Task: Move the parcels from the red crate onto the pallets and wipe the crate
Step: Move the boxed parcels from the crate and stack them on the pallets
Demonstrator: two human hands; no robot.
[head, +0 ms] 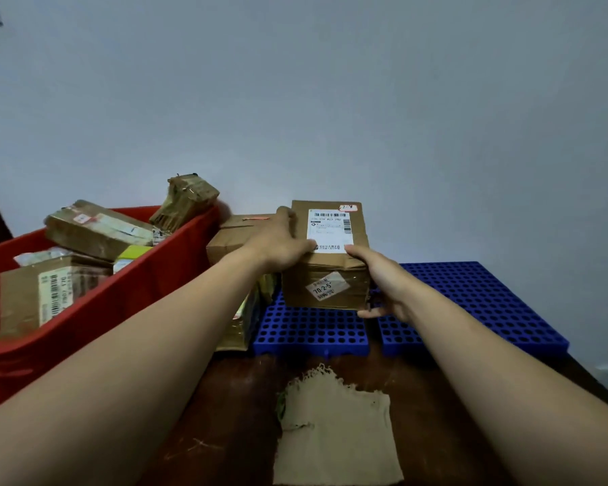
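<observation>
Brown cardboard box with a white shipping label (327, 275), clasped between both hands over the left blue perforated plastic pallet (313, 331)

Left hand (281, 247) curls over its top-left edge; right hand (383, 285) cups the lower right corner, thumb on top; the pallet lies directly beneath, contact unclear; the red plastic crate (120, 292) sits leftward, parcels inside.

- Red crate (127, 296), left edge of tabletop: moulded plastic, smooth, faint sheen.
- Left pallet (309, 331) and right pallet (478, 310), far edge: blue plastic, perforated grid, matt.
- Labelled parcel (330, 275): brown cardboard, matt, creased; white paper labels; clear glossy tape on the front.
- Crate parcels (95, 229): crumpled cardboard, partly under shiny tape.
- Cloth (334, 429), near edge: coarse beige weave, matt, frayed, stained.
- Tabletop (225, 415): dark wood, scuffed, low gloss.
- Wall (330, 100): painted, matt.
</observation>
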